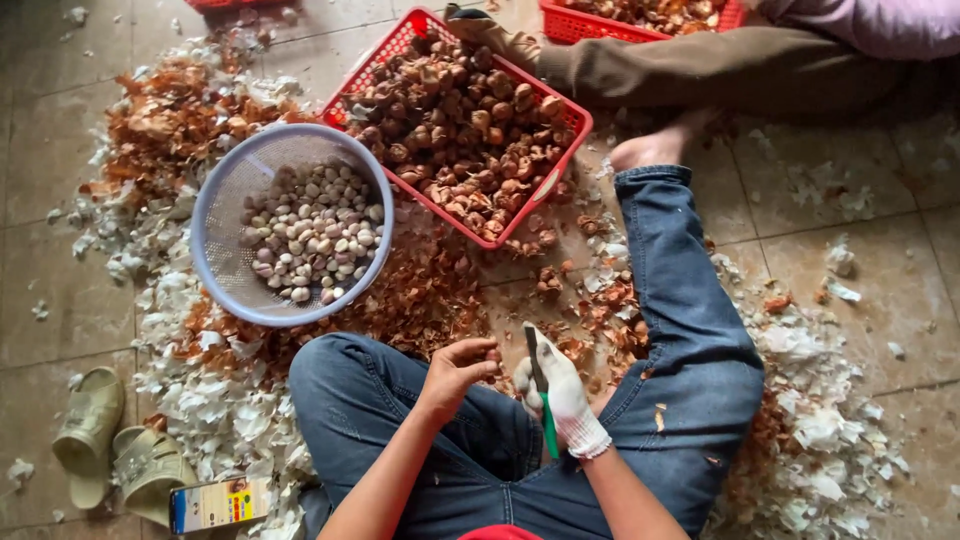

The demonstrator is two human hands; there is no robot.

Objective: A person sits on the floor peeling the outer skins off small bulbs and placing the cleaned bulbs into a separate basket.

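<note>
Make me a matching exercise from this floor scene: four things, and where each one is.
Things:
1. red basket
2. round pale sieve bowl
3. pair of sandals
4. green-handled knife

Places:
A. in the gloved right hand
B. bottom left, on the tiles
C. at the top, full of brown unpeeled bulbs
D. left of the red basket, holding peeled cloves

Pairs: 1-C, 2-D, 3-B, 4-A

Ahead of you the lavender colander (215, 215) and red basket (556, 172) block the reach, a narrow gap of peel litter (430, 295) between them and your knees, bare floor tiles (50, 180) far left, sandals (95, 430) by your left thigh, another person's leg (700, 70) beyond the basket.
</note>
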